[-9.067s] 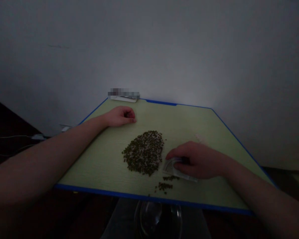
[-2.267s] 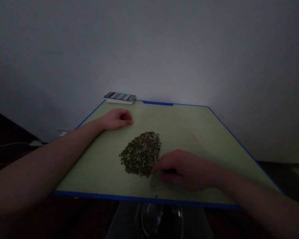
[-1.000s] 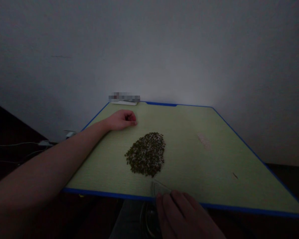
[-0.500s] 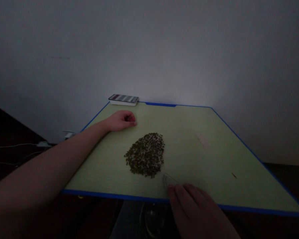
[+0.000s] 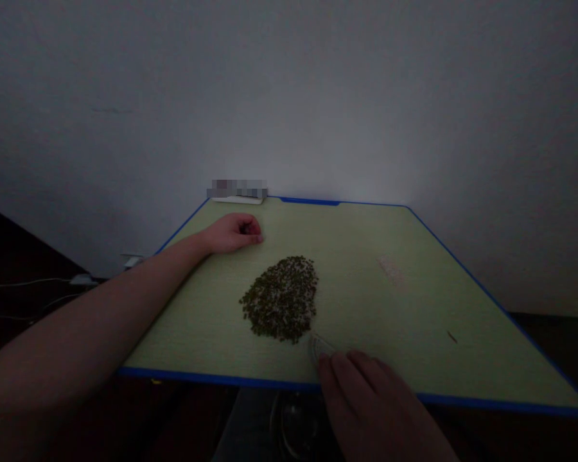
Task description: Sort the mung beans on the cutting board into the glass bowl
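A rough heap of small green-brown beans mixed with pale grains (image 5: pixel 282 300) lies on the light green tabletop (image 5: pixel 351 237). My left hand (image 5: pixel 234 232) rests on its side behind the heap to the left, fingers loosely curled, thumb apart from them, and nothing visible inside. By the near edge, my right hand (image 5: pixel 366 391) grips a clear, curved plate with markings, apparently a protractor (image 5: pixel 319 347). Its tip is close to the heap's lower right side; whether it touches the beans I cannot tell. The fingers cover most of the plate.
A white box-like object (image 5: pixel 238 199), its top blurred out, stands at the far left corner. Pale grains (image 5: pixel 390 269) lie in a small patch on the right, with a thin brown sliver (image 5: pixel 451 337) nearer. Blue trim (image 5: pixel 207 378) borders the table; a wall rises behind it.
My right hand has shifted slightly left and away from me with the protractor, closer to the heap. My left hand stays where it was.
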Motion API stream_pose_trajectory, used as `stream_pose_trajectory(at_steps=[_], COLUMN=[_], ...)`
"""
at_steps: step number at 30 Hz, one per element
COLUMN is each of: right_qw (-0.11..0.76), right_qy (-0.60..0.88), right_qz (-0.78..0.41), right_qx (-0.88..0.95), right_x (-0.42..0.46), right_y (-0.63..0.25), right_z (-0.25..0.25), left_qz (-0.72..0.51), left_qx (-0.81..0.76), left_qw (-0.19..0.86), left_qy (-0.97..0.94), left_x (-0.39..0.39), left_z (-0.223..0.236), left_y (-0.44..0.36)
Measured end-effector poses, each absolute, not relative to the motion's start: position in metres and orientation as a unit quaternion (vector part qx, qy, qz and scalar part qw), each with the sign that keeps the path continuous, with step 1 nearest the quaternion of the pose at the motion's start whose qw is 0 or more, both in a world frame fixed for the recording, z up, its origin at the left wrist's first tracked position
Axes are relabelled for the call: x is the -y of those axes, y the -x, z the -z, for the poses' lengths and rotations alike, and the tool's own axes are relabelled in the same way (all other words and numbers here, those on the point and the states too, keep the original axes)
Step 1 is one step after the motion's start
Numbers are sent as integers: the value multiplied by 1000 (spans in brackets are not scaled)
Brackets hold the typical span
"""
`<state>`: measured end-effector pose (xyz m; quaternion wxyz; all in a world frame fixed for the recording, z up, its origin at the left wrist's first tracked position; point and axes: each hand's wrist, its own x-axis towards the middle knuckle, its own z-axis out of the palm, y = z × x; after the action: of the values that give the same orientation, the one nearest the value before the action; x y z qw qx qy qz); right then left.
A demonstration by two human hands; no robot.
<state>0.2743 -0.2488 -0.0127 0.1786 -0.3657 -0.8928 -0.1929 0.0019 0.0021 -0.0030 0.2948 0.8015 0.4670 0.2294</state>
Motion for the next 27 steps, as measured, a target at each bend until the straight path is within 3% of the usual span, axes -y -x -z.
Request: stream_pose_trajectory(at_steps=[27], right_qw=[178], right_qy=[368], right_qz=[177], right_qx=[895], right_x=[248], right_y=[-271], right_z=[7], left_qz=[-237], left_qx=[-463], left_qw=[303], left_qy=[-799], left_x=[-1], left_z=[2], left_y=[-4])
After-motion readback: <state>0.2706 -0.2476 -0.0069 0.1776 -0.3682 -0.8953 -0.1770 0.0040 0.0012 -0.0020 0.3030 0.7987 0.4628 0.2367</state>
